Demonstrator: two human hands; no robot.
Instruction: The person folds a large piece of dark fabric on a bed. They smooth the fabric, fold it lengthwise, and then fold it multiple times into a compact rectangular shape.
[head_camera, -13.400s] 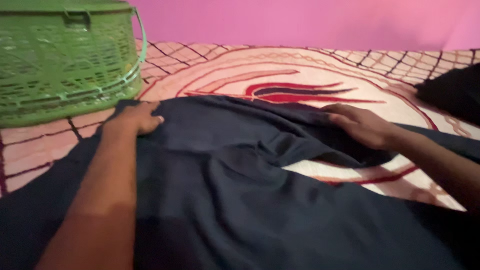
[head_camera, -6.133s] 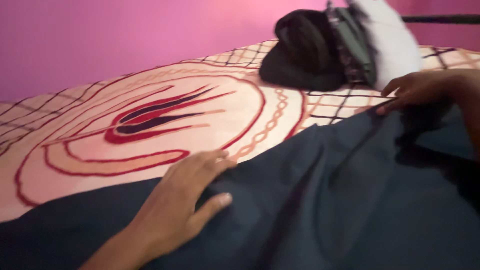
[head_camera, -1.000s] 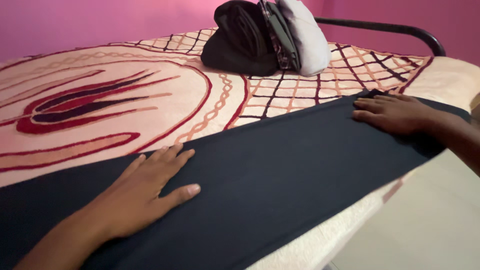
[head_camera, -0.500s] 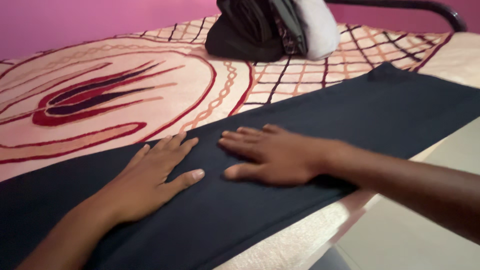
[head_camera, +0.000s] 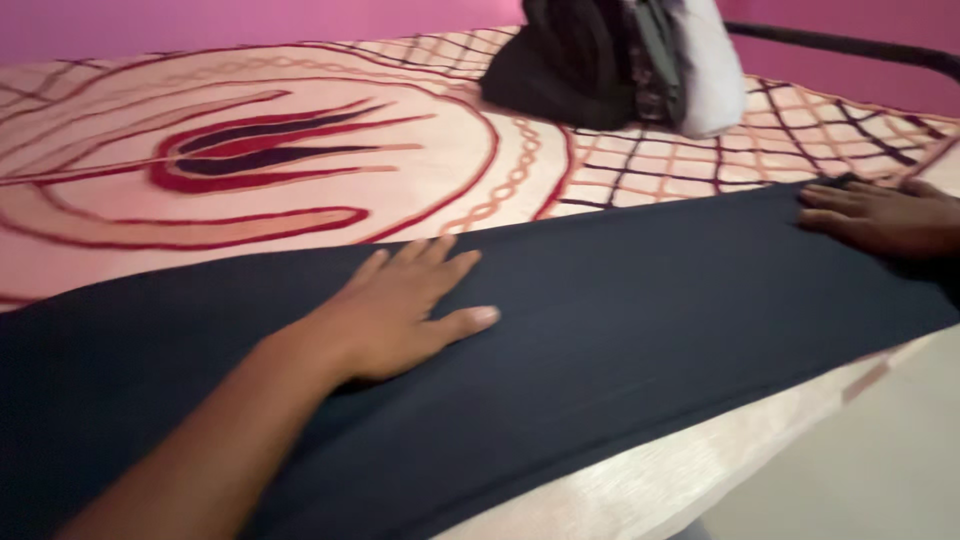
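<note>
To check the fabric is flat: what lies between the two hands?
Only the dark cloth, smooth, between left hand and right hand, in the head view.

Left hand (head_camera: 405, 305) lies flat, fingers spread, on a long dark navy cloth (head_camera: 620, 330); right hand (head_camera: 880, 218) presses its far end.

One head-worn camera looks down and forward across the bed (head_camera: 300, 120) from its near edge, close over the dark cloth (head_camera: 620, 330), tilted so the far wall runs slantwise along the top.
</note>
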